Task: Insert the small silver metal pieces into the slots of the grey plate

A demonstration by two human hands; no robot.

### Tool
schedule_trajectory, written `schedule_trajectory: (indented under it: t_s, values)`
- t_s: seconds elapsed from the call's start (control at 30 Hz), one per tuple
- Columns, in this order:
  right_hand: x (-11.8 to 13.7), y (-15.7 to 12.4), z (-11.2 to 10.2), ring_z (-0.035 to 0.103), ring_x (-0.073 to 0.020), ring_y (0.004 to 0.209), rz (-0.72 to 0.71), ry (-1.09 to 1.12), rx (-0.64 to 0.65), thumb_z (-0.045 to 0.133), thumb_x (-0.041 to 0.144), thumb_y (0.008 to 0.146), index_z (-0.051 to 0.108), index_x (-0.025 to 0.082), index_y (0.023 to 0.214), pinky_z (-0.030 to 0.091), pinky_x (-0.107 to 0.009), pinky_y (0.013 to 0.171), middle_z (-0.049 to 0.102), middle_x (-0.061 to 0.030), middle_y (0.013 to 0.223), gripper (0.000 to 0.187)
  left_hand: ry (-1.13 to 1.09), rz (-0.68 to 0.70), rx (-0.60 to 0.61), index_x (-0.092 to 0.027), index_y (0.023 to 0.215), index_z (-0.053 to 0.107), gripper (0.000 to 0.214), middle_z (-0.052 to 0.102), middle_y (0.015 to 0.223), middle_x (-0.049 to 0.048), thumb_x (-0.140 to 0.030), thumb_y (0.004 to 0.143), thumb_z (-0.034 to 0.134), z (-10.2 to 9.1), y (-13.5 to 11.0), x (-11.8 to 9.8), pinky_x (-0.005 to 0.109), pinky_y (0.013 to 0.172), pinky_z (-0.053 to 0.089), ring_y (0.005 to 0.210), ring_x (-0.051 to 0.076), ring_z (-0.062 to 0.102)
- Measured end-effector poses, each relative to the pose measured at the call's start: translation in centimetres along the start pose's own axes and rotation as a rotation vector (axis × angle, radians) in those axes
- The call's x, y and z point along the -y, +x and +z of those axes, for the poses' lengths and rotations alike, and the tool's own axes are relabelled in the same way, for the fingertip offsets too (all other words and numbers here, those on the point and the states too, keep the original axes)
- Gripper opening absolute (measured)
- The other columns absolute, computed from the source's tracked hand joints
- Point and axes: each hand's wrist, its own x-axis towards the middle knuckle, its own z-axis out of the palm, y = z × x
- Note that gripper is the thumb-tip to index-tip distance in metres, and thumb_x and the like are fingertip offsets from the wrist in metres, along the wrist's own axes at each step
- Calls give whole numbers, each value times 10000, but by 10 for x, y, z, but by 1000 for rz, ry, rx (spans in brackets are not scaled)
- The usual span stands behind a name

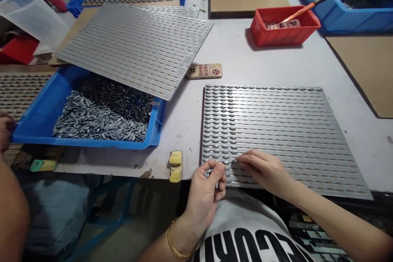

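A grey slotted board [285, 139] lies flat at the table's front edge. Small grey oval pieces [218, 114] fill several columns along its left side and one row along its far edge. My left hand [207, 188] is curled closed at the board's near left corner, around several of these grey pieces, which partly show between the fingers. Over the board, my right hand [265, 170] has its fingers pinched together, with the tips at the end of a row of pieces. Whatever sits between those fingertips is too small or hidden to make out.
Left stands a blue bin [92, 143] of loose grey and black pieces, with another slotted board [138, 45] resting across it. A phone [205, 71], a red box [285, 37] and a yellow block [175, 166] lie on the table. Another person's hand [4, 131] is at far left.
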Motion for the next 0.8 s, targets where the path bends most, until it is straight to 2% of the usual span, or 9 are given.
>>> schedule_trajectory:
  t_s: [0.13, 0.37, 0.5, 0.67, 0.8]
  values:
    - [-7, 4, 6, 614, -142, 763, -70, -77, 19, 462, 117, 943, 633, 196, 1051, 504, -253, 656, 660, -59, 884, 217, -25, -16, 4, -146, 833, 617, 257, 549, 651, -15, -328, 741, 773, 0, -2, -3, 137, 404, 269, 514, 36, 433]
    - [-1, 9, 7, 580, -164, 752, -136, -313, 8, 481, 110, 924, 646, 169, 983, 450, -259, 620, 627, -68, 842, 185, -38, -30, 7, -144, 905, 659, 184, 609, 715, 26, -242, 767, 730, -4, -4, -5, 146, 424, 293, 552, 51, 464]
    - [-1, 9, 9, 552, -168, 717, -130, -345, 1, 482, 88, 900, 638, 160, 908, 426, -266, 590, 602, -63, 797, 172, -9, -29, 14, -142, 938, 659, 198, 641, 751, 45, -232, 772, 719, -5, -3, -4, 149, 438, 318, 571, 59, 486]
    - [2, 9, 6, 576, -171, 757, -74, -220, 1, 482, 97, 908, 631, 171, 976, 464, -277, 633, 619, -66, 849, 180, 26, 7, 7, -150, 920, 626, 217, 657, 745, 45, -248, 763, 737, -6, -3, -2, 150, 435, 327, 556, 60, 489]
    - [22, 11, -2, 610, -156, 768, 59, 131, -5, 526, 180, 931, 618, 200, 1089, 499, -263, 630, 646, -68, 922, 184, 18, 28, 24, -165, 853, 581, 243, 655, 726, 37, -279, 740, 763, -4, -3, 2, 152, 418, 323, 545, 67, 499]
